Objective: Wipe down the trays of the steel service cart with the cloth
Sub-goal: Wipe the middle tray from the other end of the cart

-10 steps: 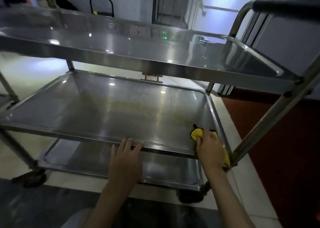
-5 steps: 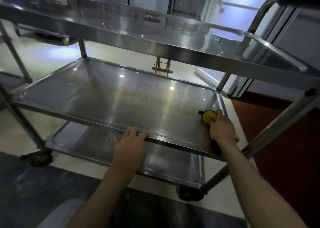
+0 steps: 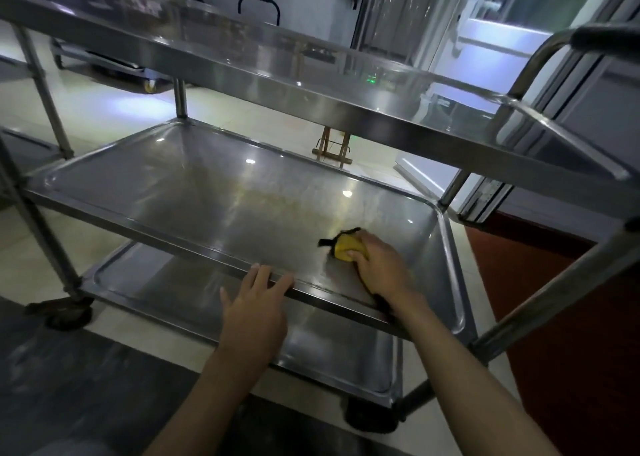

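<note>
Head view: your right hand [image 3: 379, 268] grips the cloth [image 3: 346, 246], soft and light, bunched on the middle tray [image 3: 166, 192]; keep it balled. Left hand [image 3: 254, 308] rests flat on the front rim.

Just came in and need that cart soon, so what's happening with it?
A person is wiping the steel service cart's middle tray. The right hand grips a yellow cloth and presses it on the tray's near right part. The left hand rests open on the tray's front rim. The top tray and bottom tray are untouched right now.
</note>
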